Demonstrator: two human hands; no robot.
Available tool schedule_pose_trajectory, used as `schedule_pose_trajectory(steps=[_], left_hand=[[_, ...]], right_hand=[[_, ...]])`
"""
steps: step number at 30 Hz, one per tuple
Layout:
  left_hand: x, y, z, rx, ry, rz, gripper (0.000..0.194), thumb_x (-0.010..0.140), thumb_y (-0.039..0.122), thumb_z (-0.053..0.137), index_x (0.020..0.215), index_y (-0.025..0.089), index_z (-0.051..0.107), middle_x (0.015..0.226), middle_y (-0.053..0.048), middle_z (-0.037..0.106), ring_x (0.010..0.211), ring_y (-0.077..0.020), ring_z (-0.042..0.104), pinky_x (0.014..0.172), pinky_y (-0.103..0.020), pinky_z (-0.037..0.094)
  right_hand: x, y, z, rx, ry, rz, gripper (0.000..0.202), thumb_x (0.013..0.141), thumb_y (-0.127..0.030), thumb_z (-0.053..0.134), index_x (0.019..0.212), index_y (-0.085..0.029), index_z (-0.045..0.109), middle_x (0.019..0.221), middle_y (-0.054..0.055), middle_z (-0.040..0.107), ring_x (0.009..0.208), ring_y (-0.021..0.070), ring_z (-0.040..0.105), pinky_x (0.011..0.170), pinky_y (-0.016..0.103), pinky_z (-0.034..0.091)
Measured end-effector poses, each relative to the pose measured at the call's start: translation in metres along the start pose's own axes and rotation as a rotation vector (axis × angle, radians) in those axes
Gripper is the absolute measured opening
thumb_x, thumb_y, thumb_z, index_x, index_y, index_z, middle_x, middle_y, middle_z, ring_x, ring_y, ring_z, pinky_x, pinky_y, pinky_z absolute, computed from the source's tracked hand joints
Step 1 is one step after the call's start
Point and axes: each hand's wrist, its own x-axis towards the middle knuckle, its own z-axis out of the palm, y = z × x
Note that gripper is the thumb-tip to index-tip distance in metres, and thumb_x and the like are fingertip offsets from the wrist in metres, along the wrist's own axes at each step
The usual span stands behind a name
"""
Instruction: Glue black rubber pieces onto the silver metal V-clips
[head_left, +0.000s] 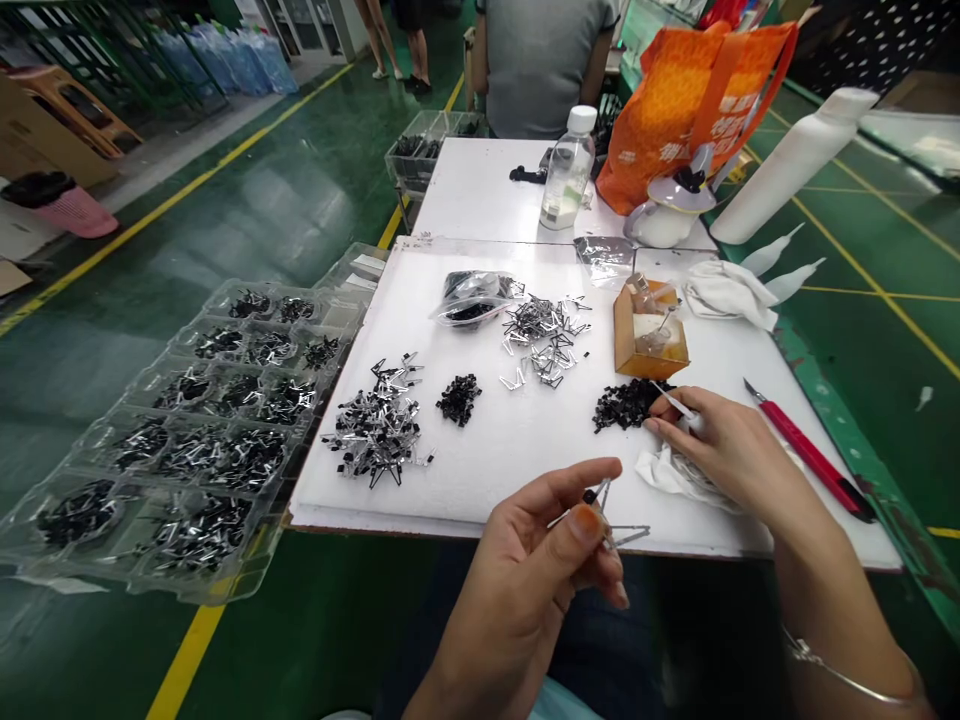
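1. The left hand (pixel 536 560) pinches a small metal clip with a black cap (pixel 600 505) between thumb and fingers, holding it up over the near edge of the white foam board (pixel 495 450). Its thin legs stick out to the right, past the fingertips.
2. The right hand (pixel 724 450) is closed on a thin white applicator stick (pixel 675 403), whose tip lies at the edge of a pile of small black caps (pixel 626 403). The heel of this hand rests on a crumpled white cloth (pixel 667 472).
3. Further up the board lie a heap of bare metal clips (pixel 544 335), a small cluster of black pieces (pixel 459 398), and a bigger heap of finished clips with caps (pixel 379 425). An orange cardboard box holding small bottles (pixel 649 335) stands just behind the black caps.
4. A red-handled craft knife (pixel 814 460) lies on the board to the right of the right hand, blade pointing away.
5. A clear blister tray filled with sorted parts (pixel 187 440) hangs off the left of the board.
6. Risks, as I judge them: the pinch on the clip is light, so a slip could drop it off the board's near edge into the lap. The right wrist is close to the knife, and a sideways sweep could knock it or meet the blade. A nudge of the stick could scatter the loose caps, and the overhanging tray could tip if bumped.
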Motion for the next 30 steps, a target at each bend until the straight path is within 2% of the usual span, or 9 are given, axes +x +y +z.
schedule_pose_trajectory(steps=[8,12,17,20,25,27,30], left_hand=[[-0.002,-0.0006,-0.0018,-0.051,-0.038,-0.023,0.027,0.09,0.03,0.089,0.114,0.019,0.087,0.074,0.001,0.062,0.062,-0.0048,0.059,0.061,-0.015,0.055],[-0.0009,-0.0001,-0.0026,-0.019,-0.012,0.003,0.023,0.089,0.03,0.09,0.109,0.02,0.088,0.075,0.001,0.066,0.064,-0.0048,0.064,0.065,-0.015,0.056],[-0.0008,-0.001,-0.0043,0.073,0.009,0.077,0.022,0.086,0.027,0.093,0.108,0.024,0.089,0.076,-0.001,0.077,0.068,-0.0058,0.071,0.07,-0.012,0.056],[-0.001,-0.0003,-0.004,0.094,0.028,0.106,0.024,0.082,0.026,0.096,0.105,0.026,0.089,0.077,0.0,0.076,0.069,-0.0058,0.074,0.07,-0.01,0.056],[-0.0035,-0.0003,-0.0016,0.156,0.105,0.157,0.025,0.079,0.023,0.097,0.102,0.03,0.09,0.082,0.004,0.07,0.071,-0.0078,0.079,0.075,-0.012,0.059],[-0.0054,-0.0024,0.0002,0.209,0.167,0.2,0.025,0.08,0.024,0.096,0.103,0.031,0.09,0.082,0.003,0.071,0.073,-0.0095,0.08,0.076,-0.013,0.061],[-0.0071,-0.0069,0.0029,0.291,0.272,0.282,0.026,0.079,0.026,0.096,0.104,0.031,0.09,0.083,0.002,0.074,0.076,-0.012,0.08,0.076,-0.015,0.062]], right_hand=[[0.0004,0.0022,0.0021,-0.029,-0.015,0.006,0.031,0.096,-0.053,0.057,0.09,-0.025,0.07,0.088,0.005,0.076,0.07,0.027,0.064,0.07,0.039,0.041],[-0.0009,0.0003,0.0056,-0.072,0.012,-0.004,0.035,0.098,-0.054,0.052,0.092,-0.024,0.07,0.091,0.007,0.075,0.073,0.0282,0.063,0.073,0.04,0.04],[-0.0014,-0.0023,0.0082,-0.13,0.03,-0.003,0.045,0.101,-0.061,0.044,0.091,-0.024,0.067,0.089,0.01,0.073,0.071,0.0286,0.061,0.072,0.04,0.038],[-0.0009,-0.0032,0.0074,-0.169,0.028,0.004,0.05,0.101,-0.064,0.038,0.088,-0.024,0.065,0.088,0.012,0.073,0.073,0.0303,0.062,0.071,0.04,0.035],[-0.0034,-0.0036,0.0029,-0.204,0.021,0.035,0.048,0.101,-0.063,0.038,0.088,-0.023,0.062,0.074,0.011,0.066,0.066,0.0294,0.058,0.067,0.038,0.031],[-0.0058,-0.003,0.0012,-0.201,0.016,0.053,0.047,0.1,-0.064,0.041,0.09,-0.023,0.063,0.066,0.008,0.062,0.062,0.0286,0.054,0.066,0.037,0.03],[-0.0085,-0.0024,-0.0001,-0.173,0.016,0.071,0.045,0.098,-0.063,0.045,0.09,-0.023,0.066,0.064,0.007,0.061,0.061,0.0285,0.052,0.067,0.037,0.029]])
